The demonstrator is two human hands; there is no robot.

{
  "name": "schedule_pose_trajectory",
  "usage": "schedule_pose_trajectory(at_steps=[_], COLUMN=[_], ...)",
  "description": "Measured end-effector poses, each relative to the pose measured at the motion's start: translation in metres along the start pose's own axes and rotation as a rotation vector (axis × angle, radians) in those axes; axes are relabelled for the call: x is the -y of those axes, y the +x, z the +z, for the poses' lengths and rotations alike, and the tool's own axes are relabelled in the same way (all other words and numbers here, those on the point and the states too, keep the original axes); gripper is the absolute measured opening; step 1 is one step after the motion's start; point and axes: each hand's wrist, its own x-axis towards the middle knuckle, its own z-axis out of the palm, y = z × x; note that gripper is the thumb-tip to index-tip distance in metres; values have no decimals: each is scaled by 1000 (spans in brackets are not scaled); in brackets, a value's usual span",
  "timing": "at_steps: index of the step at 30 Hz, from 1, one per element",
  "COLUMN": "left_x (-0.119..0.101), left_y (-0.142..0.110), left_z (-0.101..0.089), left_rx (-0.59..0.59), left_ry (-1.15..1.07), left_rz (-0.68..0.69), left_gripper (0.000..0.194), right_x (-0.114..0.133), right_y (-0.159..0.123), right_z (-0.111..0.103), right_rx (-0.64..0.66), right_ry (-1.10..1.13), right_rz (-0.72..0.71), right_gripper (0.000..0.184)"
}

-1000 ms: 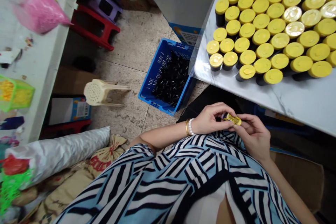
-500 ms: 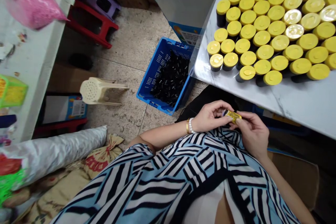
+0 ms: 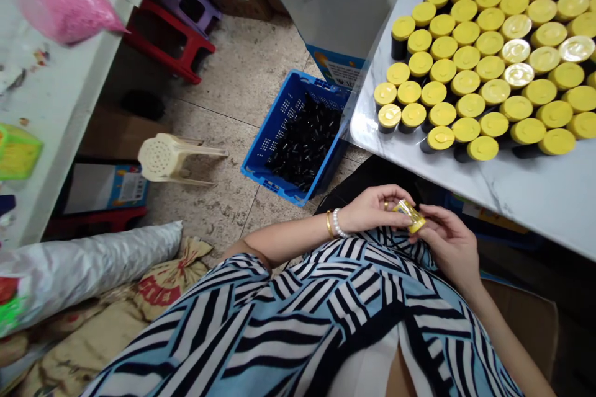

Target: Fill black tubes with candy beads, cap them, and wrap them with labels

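Low in front of my body, my left hand [image 3: 367,209], with a pearl bracelet and a gold bangle at the wrist, pinches a small yellow cylinder with a shiny printed wrap [image 3: 410,216]. My right hand [image 3: 449,239] closes its thumb and fingers around the yellow end of the same piece. The cylinder tilts down to the right, and part of it is hidden by fingers. To the upper right, on a white marbled table [image 3: 535,192], stand rows of black containers with yellow lids [image 3: 465,130].
A blue crate [image 3: 251,167] full of small black glossy pieces [image 3: 302,149] sits on the floor beside the table. Behind it is a large open carton [image 3: 335,18]. A cream stool [image 3: 161,158] stands left, near a white table [image 3: 93,49] with a pink bag [image 3: 69,6].
The cylinder has turned in my fingers, showing more of its shiny wrap and its yellow end. The view has shifted slightly.
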Motion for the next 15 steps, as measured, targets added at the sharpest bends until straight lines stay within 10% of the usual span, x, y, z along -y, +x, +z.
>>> schedule_pose_trajectory(at_steps=[15], left_x=[16], left_y=[6], left_z=[-4], left_rx=[71], left_ry=[-66], left_rz=[-203], left_gripper=[61], right_x=[4], right_y=[1], right_z=[6], right_rx=[-33], right_ry=[-281], right_rz=[-272], right_gripper=[26])
